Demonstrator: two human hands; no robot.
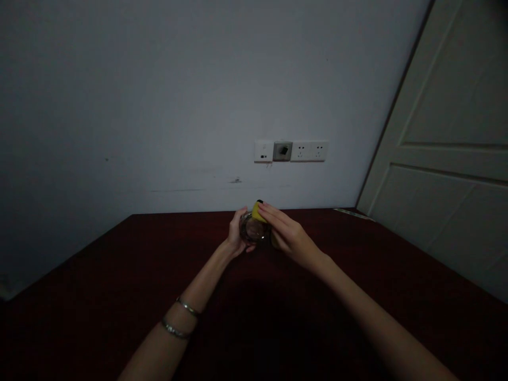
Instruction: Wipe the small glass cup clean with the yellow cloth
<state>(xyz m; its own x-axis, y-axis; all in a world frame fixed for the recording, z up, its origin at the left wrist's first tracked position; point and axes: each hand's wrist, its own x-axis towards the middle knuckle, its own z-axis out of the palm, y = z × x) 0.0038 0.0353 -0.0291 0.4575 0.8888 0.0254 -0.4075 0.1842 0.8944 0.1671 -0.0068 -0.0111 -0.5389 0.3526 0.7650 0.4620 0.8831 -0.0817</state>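
My left hand (237,233) is closed around the left side of a clear, round glass (254,228), with its thumb up along the rim. The glass is tilted so that its round opening partly faces me. In my right hand (289,233) is a yellow sponge (259,212) with a dark edge, pressed against the upper right rim of the glass. My fingers hide much of the sponge. A bit of its yellow also shows below the palm. Both hands are above the dark red tabletop (159,254), towards its far side.
Beyond the table stands a pale wall (178,106) with a row of sockets (309,151) and a grey switch plate (282,151). A white panelled door (448,132) leans into view at the right. A thin flat strip (353,214) lies at the table's far right edge.
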